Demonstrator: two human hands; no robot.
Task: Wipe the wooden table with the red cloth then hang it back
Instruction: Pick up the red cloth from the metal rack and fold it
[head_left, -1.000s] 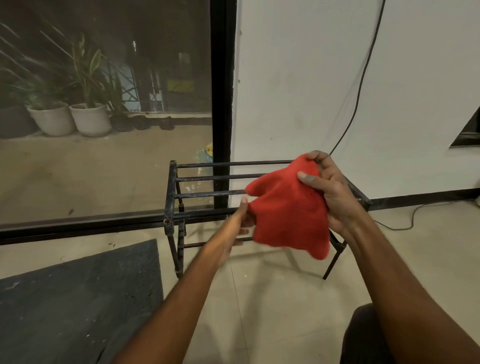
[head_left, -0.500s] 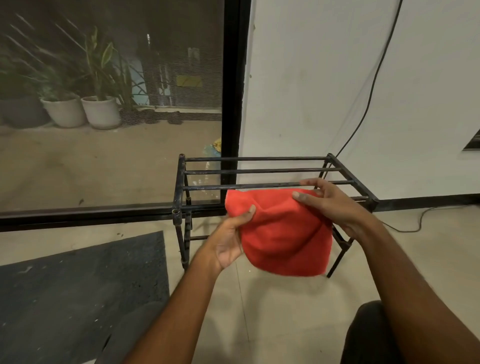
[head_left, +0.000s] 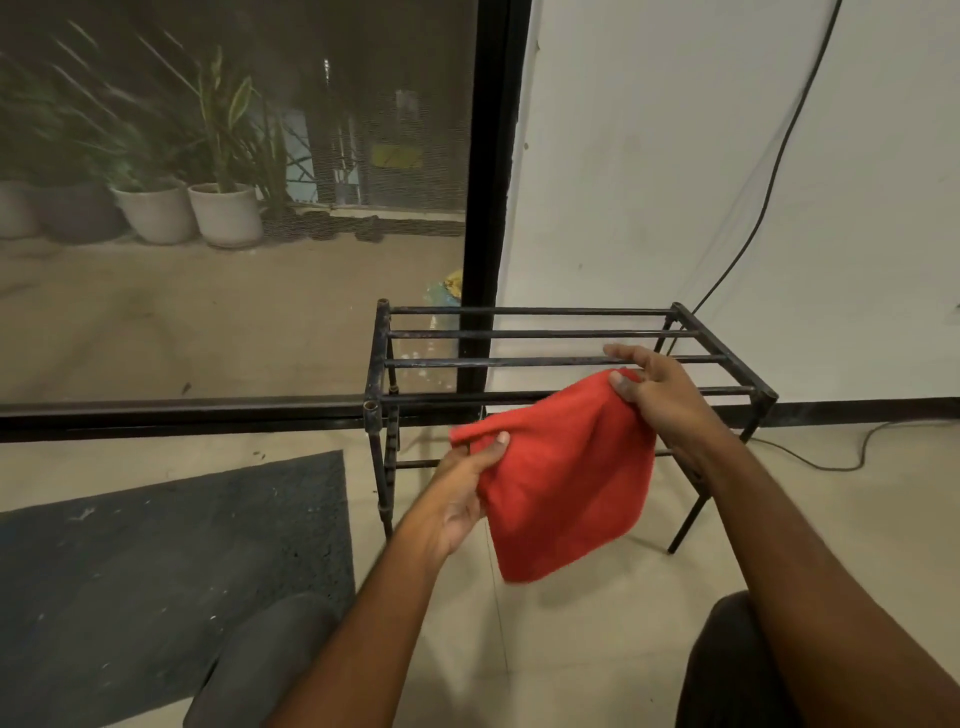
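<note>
The hanging-back step looked to be in hand. The cloth (head_left: 566, 473) hung in the air by the rack's (head_left: 571, 358) front rail, at its right end. The left hand (head_left: 462, 488) pinched its left corner; the right hand (head_left: 657, 389) gripped its top over the rails. Next, it needed draping over a rail.

Red cloth (head_left: 566, 483): soft, matt, fuzzy pile. Rack (head_left: 545, 361): black metal bars, scuffed, dull sheen. Floor (head_left: 571, 634): smooth pale tile. Mat (head_left: 171, 561): dark, coarse, speckled. Wall (head_left: 649, 156): matt white paint.
</note>
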